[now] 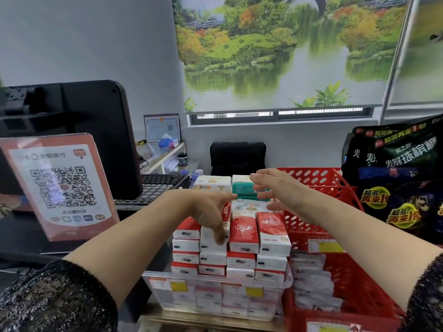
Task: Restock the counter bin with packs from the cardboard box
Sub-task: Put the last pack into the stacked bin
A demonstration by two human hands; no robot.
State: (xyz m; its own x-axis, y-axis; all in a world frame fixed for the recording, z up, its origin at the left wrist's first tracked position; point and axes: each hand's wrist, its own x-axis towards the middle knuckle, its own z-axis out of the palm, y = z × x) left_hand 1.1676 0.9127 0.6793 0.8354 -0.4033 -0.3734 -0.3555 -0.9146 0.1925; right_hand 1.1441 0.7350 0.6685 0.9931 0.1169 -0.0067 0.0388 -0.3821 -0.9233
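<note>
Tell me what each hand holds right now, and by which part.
Nothing is held. The left hand rests spread on the red-and-white tissue packs; the right hand is spread open at the teal pack.

Around the counter
I see a QR sign point(60, 185) before a black monitor point(100, 135), a keyboard point(153, 190) beside it.

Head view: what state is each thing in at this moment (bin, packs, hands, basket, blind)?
Bin: full, packs piled above its rim.
Red packs: stacked in rows.
Green pack: lying at the pile's far end.
Left hand: open, fingers spread over the red packs.
Right hand: open, fingers beside the green pack, contact unclear.
Basket: holds white packs in its near part.
Blind: drawn down, gap left at the bottom.
</note>
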